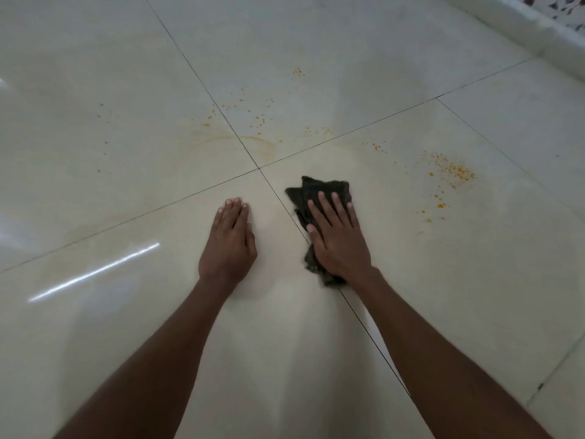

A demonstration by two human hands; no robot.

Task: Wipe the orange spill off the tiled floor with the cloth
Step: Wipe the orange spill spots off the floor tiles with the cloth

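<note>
A dark crumpled cloth [319, 189] lies on the cream tiled floor [411, 312], just right of a grout line. My right hand [337, 239] presses flat on it with straight, spread fingers. My left hand [229, 245] rests flat on the bare tile to the left, fingers together. Orange specks [452, 171] are scattered to the right of the cloth. More orange specks [250, 114] dot the tiles beyond it. A faint orange ring-shaped smear [259, 144] curves near the crossing of the grout lines.
A white raised ledge or skirting [531, 30] runs along the top right corner, with a patterned surface behind it. A bright light reflection [95, 270] streaks the tile at the left.
</note>
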